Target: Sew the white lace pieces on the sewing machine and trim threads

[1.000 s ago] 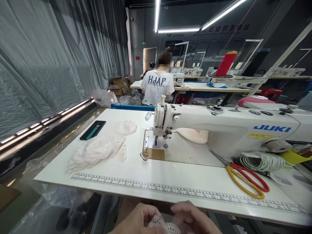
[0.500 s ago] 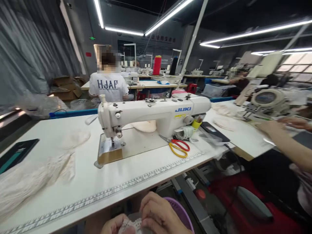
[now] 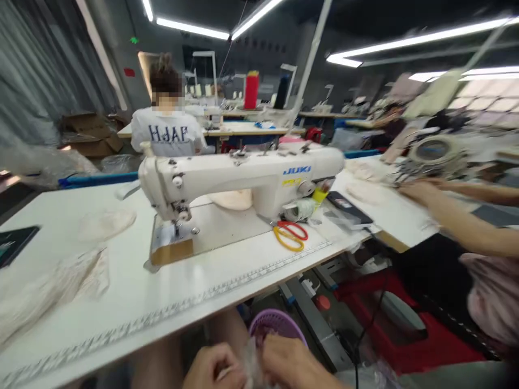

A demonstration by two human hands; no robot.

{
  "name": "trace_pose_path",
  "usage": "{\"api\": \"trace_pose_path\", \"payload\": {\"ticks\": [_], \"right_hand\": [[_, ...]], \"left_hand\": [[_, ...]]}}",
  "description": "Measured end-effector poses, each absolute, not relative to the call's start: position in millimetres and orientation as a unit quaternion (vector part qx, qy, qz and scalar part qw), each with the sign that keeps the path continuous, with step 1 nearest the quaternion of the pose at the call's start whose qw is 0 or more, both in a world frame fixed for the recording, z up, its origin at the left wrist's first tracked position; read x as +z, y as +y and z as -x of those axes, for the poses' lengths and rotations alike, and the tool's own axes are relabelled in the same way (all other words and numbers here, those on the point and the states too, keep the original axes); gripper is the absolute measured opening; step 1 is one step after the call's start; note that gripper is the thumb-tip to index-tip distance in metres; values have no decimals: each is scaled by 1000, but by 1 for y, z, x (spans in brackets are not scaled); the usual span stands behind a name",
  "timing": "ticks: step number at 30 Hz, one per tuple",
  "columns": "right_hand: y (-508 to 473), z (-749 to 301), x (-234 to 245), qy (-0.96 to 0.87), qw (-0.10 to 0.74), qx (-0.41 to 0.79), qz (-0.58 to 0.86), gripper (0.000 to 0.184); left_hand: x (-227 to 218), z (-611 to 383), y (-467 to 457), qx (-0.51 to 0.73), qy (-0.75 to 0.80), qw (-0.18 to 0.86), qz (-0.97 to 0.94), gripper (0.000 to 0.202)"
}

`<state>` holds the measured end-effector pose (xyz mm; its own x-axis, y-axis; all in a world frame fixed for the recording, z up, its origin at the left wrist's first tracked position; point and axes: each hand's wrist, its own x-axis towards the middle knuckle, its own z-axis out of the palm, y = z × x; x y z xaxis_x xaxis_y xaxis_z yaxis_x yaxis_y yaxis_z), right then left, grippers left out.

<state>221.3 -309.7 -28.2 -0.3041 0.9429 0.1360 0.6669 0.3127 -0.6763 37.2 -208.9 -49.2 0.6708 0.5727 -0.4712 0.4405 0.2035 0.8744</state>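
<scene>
Low in front of the table edge, my left hand [image 3: 214, 367] is closed on a piece of white lace fabric [image 3: 252, 363]. My right hand [image 3: 290, 359] reaches to the same fabric from the right, its fingers bent down and blurred. Just beyond the hands stands a purple basket [image 3: 298, 327] with some scraps in it, partly hidden by my right hand. Above them on the table is a white JUKI sewing machine [image 3: 239, 173]. Red and yellow-handled scissors [image 3: 290, 235] lie at its right front.
A printed measuring scale [image 3: 194, 302] runs along the table's front edge. Pale lace pieces [image 3: 57, 292] and a dark phone-like object [image 3: 16, 243] are at left. A co-worker's arms [image 3: 446, 208] work at another machine [image 3: 436, 154] on the right. A red stool [image 3: 405, 335] stands below.
My hands with the lace fabric have moved slightly right and down, nearer the purple basket. The view has shifted, showing more of the basket. The co-worker's arms at right have shifted.
</scene>
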Motion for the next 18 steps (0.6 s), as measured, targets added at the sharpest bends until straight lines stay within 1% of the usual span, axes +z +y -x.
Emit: {"api": "trace_pose_path", "payload": {"ticks": [2, 3, 4, 6, 10, 13, 15, 16, 18], "right_hand": [[-319, -223, -29, -757, 251, 285, 532, 21], [-324, -224, -31, -756, 218, 282, 548, 28], [-328, -225, -33, -754, 187, 278, 565, 31], [-335, -226, -40, -756, 138, 264, 582, 33], [-349, -227, -59, -761, 69, 246, 596, 38], [-361, -243, -79, -734, 27, 238, 636, 45], [-369, -262, -94, -706, 15, 229, 670, 50], [-372, -273, -101, -692, 11, 226, 685, 51], [-376, -291, -112, -672, 11, 228, 704, 44]], "left_hand": [[-46, -46, -218, 65, 387, 621, -678, 16], [-46, -50, -222, 70, 390, 615, -682, 14], [-47, -54, -225, 71, 382, 620, -681, 15], [-52, -61, -231, 59, 391, 619, -678, 13], [-61, -67, -240, 19, 409, 597, -690, 13], [-60, -65, -232, 42, 413, 588, -694, 13], [-56, -62, -221, 84, 414, 608, -672, 16], [-54, -60, -216, 98, 410, 634, -648, 18], [-49, -57, -208, 100, 396, 707, -577, 23]]}}
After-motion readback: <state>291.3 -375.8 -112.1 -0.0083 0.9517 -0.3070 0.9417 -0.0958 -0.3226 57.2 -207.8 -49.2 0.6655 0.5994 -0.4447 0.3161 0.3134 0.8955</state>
